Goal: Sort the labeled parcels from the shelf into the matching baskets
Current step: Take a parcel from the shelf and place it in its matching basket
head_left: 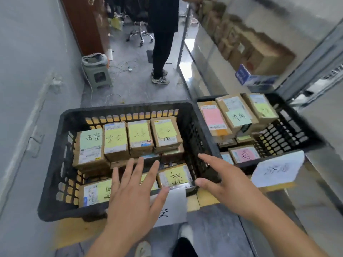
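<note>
Across the lower centre of the frame, both hands hover empty over the left basket (61,160), a black crate already stocked with cardboard parcels (116,140) bearing yellow and green handwritten labels. The left hand (133,190) is spread flat, fingers straight and fanned above the near row of boxes; whether the fingertips touch a box cannot be told. The right hand (220,179) is likewise open, fingers extended toward the crate's right wall, holding nothing. A second basket (297,127), right of centre, holds parcels with pink and green labels; a white paper tag (276,169) hangs at its near edge, another (172,206) at the first crate's front. The shelf (213,58) runs along the upper right, with more boxes in a row, blurred. Judgement: a drop-off into the left basket appears complete. The next move calls for turning to the shelf, taking a parcel, and reading its label against the basket tags. A bystander's legs (160,52) stand at upper centre.
</note>
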The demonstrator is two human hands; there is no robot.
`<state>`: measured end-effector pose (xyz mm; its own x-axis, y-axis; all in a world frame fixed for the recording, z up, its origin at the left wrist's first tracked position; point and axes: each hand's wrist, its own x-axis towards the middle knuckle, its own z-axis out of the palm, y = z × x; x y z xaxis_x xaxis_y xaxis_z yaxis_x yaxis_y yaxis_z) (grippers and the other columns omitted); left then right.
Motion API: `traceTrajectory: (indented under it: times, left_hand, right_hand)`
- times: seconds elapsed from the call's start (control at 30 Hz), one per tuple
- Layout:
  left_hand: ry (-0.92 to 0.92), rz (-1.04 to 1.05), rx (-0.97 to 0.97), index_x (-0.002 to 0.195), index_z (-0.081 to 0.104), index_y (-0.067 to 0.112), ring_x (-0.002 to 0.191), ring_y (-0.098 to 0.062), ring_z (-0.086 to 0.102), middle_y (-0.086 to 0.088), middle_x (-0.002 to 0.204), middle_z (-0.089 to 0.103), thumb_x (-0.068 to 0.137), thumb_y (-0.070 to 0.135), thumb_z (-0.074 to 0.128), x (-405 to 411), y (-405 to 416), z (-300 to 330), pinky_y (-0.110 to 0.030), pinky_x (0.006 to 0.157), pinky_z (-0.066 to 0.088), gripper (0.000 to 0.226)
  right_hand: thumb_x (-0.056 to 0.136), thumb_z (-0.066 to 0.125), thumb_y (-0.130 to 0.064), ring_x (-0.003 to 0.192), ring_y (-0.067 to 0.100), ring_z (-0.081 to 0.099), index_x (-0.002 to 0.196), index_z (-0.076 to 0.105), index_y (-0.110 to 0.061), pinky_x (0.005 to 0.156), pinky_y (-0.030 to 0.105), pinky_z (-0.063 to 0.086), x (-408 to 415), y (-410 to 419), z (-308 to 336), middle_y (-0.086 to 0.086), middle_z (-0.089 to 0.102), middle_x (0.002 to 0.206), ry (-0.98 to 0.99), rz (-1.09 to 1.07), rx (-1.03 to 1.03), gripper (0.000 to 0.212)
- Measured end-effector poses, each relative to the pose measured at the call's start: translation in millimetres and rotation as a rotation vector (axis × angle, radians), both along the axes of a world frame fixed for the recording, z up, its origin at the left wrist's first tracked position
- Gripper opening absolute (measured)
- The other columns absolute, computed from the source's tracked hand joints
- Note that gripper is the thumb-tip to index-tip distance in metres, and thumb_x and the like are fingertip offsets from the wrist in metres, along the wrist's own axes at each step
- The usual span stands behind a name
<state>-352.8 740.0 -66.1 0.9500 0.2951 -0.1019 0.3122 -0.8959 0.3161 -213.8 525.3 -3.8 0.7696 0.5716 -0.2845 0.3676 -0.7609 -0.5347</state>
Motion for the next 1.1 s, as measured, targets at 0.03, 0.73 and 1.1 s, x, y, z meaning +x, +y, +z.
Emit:
traceTrajectory:
  times: [0.03, 0.73, 1.1]
  left_hand:
    - [-0.016, -0.054, 0.006, 0.150, -0.012, 0.057, 0.152, -0.015, -0.021, 0.007, 0.167, -0.009, 0.087, 0.081, -0.008, 6, -11, 4, -0.049, 0.120, -0.019, 0.068]
    - [-0.100, -1.056, 0.063, 0.153, -0.008, 0.054, 0.155, -0.020, -0.008, 0.001, 0.169, -0.001, 0.091, 0.079, 0.004, -19, -509, 14, -0.048, 0.122, -0.012, 0.069]
    - [-0.023, -1.393, 0.093, 0.155, 0.018, 0.050, 0.153, -0.024, 0.021, -0.003, 0.163, 0.031, 0.087, 0.084, 0.005, -85, -738, -6, -0.050, 0.121, 0.001, 0.078]
  right_hand:
    - [0.090, 0.062, -0.065, 0.116, -0.021, 0.038, 0.154, 0.027, -0.053, 0.110, 0.020, 0.035, -9, -15, 2, -0.041, 0.029, 0.145, -0.008, -0.025, -0.002, 0.075]
    - [0.090, 0.050, -0.075, 0.158, 0.018, 0.003, 0.162, -0.002, -0.039, 0.128, 0.041, 0.012, -274, -503, -18, -0.009, 0.004, 0.172, -0.159, -0.893, -0.248, 0.096]
    - [0.091, 0.044, -0.077, 0.158, 0.017, -0.004, 0.162, -0.002, -0.039, 0.128, 0.046, 0.007, -415, -675, -37, -0.009, -0.003, 0.172, -0.041, -1.337, -0.274, 0.093]
